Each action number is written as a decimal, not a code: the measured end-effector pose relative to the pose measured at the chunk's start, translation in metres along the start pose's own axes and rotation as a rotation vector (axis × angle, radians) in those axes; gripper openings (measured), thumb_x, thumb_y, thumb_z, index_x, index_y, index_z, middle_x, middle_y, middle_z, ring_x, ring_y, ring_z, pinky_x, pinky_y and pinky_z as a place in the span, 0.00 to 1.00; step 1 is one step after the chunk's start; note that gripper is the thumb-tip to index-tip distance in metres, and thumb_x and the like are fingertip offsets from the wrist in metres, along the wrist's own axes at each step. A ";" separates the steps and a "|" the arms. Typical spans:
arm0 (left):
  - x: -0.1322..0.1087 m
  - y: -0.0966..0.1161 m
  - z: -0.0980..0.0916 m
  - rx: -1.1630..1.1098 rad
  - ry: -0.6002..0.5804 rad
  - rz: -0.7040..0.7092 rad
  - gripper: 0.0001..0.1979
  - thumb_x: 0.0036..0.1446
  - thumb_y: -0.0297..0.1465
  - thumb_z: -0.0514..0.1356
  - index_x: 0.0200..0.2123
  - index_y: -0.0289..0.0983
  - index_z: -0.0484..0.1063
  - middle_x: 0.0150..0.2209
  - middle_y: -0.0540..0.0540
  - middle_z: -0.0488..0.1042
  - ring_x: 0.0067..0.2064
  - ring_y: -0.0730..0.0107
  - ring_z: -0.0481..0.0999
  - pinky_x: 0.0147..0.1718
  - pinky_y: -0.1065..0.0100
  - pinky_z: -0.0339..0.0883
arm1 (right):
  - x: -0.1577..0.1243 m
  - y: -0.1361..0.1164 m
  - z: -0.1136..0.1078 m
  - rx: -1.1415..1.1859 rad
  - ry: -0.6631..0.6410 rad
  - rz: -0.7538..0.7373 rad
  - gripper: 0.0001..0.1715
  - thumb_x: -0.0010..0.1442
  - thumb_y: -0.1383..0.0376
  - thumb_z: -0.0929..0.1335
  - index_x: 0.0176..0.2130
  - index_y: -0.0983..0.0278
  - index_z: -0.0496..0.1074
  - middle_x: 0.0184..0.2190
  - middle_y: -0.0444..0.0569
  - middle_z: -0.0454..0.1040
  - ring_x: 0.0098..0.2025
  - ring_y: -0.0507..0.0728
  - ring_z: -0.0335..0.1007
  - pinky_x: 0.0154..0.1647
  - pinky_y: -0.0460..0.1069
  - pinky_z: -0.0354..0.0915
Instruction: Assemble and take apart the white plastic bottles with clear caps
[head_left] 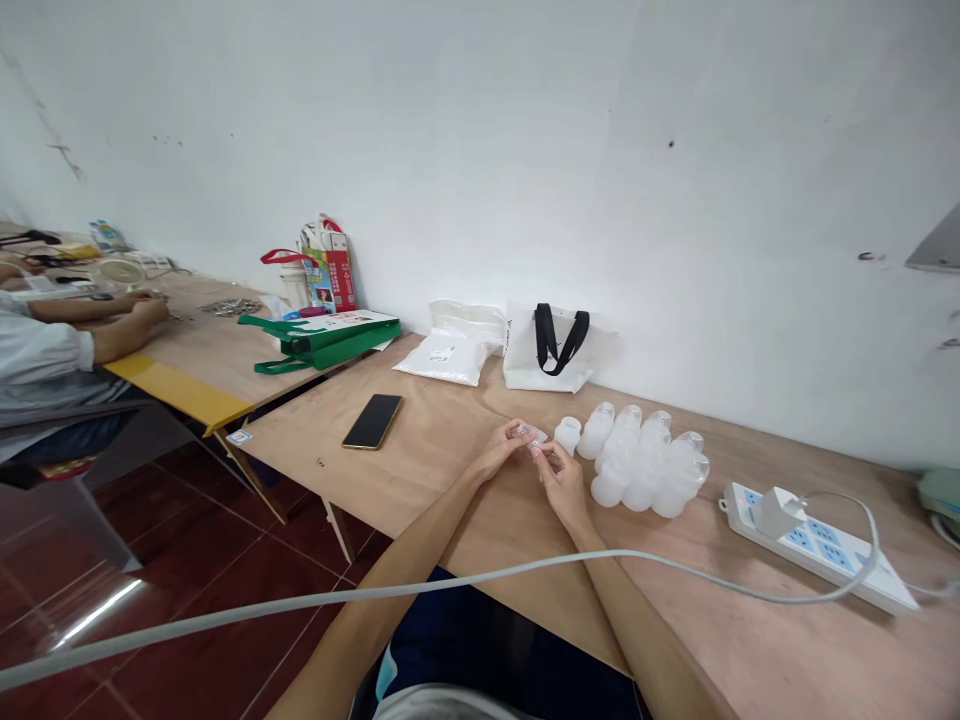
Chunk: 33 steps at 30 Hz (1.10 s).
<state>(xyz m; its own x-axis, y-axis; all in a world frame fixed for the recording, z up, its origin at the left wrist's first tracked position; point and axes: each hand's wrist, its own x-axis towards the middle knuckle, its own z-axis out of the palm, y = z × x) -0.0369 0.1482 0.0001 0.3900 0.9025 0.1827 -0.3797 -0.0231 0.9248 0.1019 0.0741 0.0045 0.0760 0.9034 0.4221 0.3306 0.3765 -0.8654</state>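
My left hand [498, 450] and my right hand [562, 484] meet above the plywood table [420, 480], their fingertips pinching a small clear plastic piece [529, 434]. Its exact shape is hard to make out at this size. Just right of my fingers stands a translucent plastic bottle [568, 435] on its own. Beyond it, a tight group of several similar translucent bottles [645, 462] sits on the table, apart from my right hand.
A black smartphone [373, 421] lies left of my hands. A white power strip [810, 540] sits at right, and a white cable [465, 572] crosses in front of me. White bags [544, 350] stand along the wall. A co-worker [52, 350] works at the adjoining table.
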 end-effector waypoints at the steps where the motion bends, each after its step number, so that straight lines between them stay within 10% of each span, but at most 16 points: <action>1: 0.000 0.000 0.000 0.000 0.006 0.002 0.20 0.48 0.44 0.73 0.30 0.35 0.73 0.28 0.50 0.73 0.31 0.72 0.71 0.34 0.70 0.63 | 0.000 0.000 0.000 0.008 -0.004 0.006 0.24 0.65 0.43 0.64 0.34 0.60 0.70 0.25 0.43 0.72 0.24 0.53 0.65 0.26 0.47 0.60; 11: -0.003 0.006 0.002 -0.033 -0.127 -0.059 0.21 0.50 0.45 0.72 0.30 0.35 0.71 0.28 0.49 0.72 0.27 0.72 0.72 0.31 0.70 0.67 | -0.001 0.008 0.003 0.147 -0.065 0.061 0.26 0.62 0.41 0.66 0.32 0.59 0.66 0.18 0.37 0.64 0.17 0.49 0.57 0.19 0.45 0.55; 24: -0.004 0.003 0.010 0.180 0.001 -0.005 0.26 0.48 0.51 0.70 0.33 0.35 0.68 0.29 0.50 0.74 0.25 0.74 0.74 0.21 0.73 0.71 | 0.002 0.012 0.002 0.164 0.030 0.062 0.23 0.61 0.45 0.70 0.30 0.60 0.65 0.16 0.37 0.66 0.13 0.48 0.57 0.14 0.44 0.52; 33: -0.010 0.009 0.006 0.235 -0.157 -0.116 0.25 0.50 0.52 0.68 0.29 0.37 0.66 0.15 0.59 0.61 0.14 0.83 0.54 0.14 0.78 0.45 | -0.006 0.003 0.005 0.293 -0.119 0.067 0.22 0.62 0.47 0.70 0.30 0.60 0.66 0.18 0.38 0.69 0.15 0.47 0.57 0.14 0.43 0.54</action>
<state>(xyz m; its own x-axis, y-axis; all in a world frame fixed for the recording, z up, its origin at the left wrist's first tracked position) -0.0395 0.1366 0.0085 0.5515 0.8276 0.1042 -0.1275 -0.0398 0.9910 0.0974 0.0707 -0.0021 -0.0282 0.9392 0.3421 0.0422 0.3430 -0.9384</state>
